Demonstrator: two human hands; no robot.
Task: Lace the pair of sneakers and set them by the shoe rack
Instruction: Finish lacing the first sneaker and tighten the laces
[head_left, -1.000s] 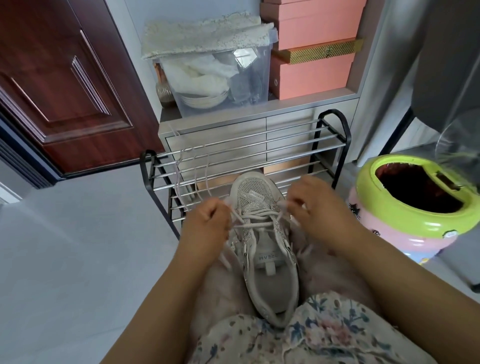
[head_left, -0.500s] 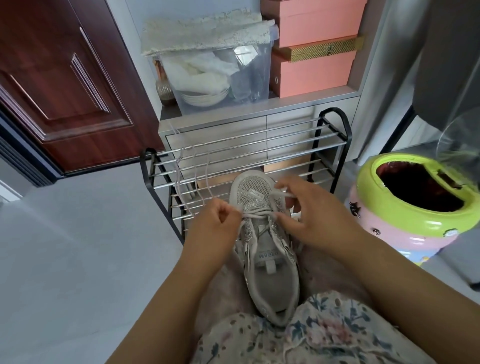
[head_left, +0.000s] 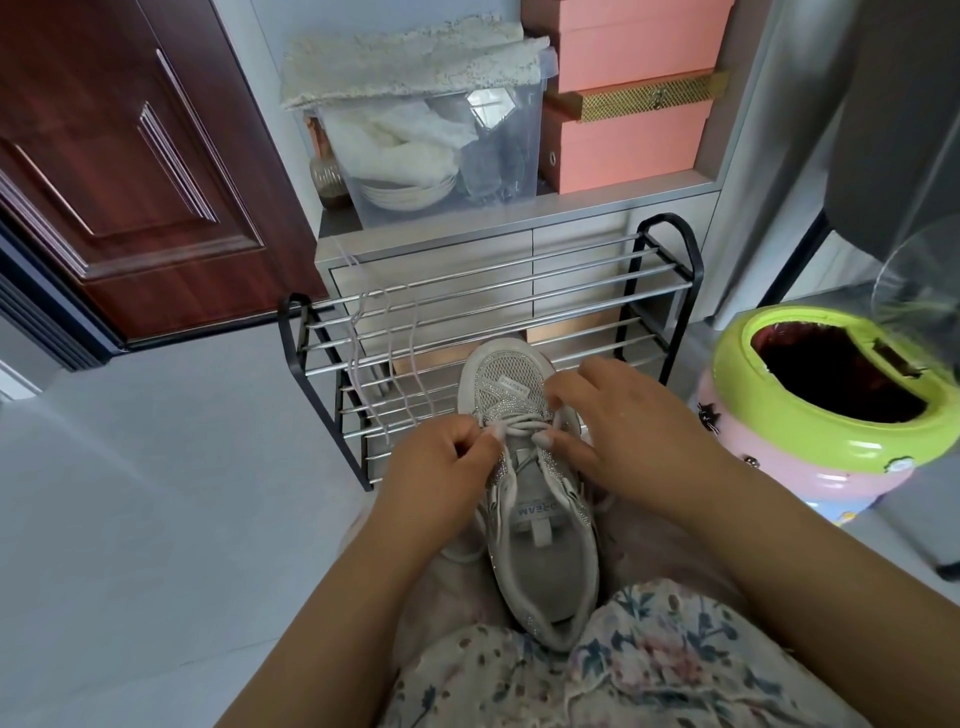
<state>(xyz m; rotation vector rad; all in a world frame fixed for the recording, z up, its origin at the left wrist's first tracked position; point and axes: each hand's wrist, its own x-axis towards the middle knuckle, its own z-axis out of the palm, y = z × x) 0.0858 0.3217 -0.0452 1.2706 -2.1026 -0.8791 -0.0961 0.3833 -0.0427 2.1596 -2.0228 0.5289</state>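
2 hands are in my view, both working at 1 grey sneaker (head_left: 524, 499) that lies on the lap, toe pointing away toward the shoe rack (head_left: 498, 338). Going from the biggest thing down: beyond the grips stands a dark red door (head_left: 130, 171), off to the far left of them. Straight ahead of the grips, past the rack, a cabinet (head_left: 519, 260) carries a clear storage bin (head_left: 441, 145) with a pale cloth over its lid, and stacked pink boxes (head_left: 628, 114) beside it. To the right of the right grip sits a pink tub with a green rim (head_left: 826, 410). The rack, black-framed with silver bars, is just beyond the sneaker's toe; a loose white lace (head_left: 387, 364) hangs over its bars, up and left of the left grip.

The sneaker lies between the 2 grips, its open collar nearest me above the floral fabric (head_left: 623, 665) of the lap. The left hand (head_left: 441, 467) has a narrow grip, thumb and fingers pinched on the white shoelace (head_left: 511, 431) at the sneaker's left side. The right hand (head_left: 623, 431) rests over the sneaker's right side, fingers curled by the eyelets and touching the lace; I cannot tell whether that grip actually holds the lace end. I see only this 1 sneaker.
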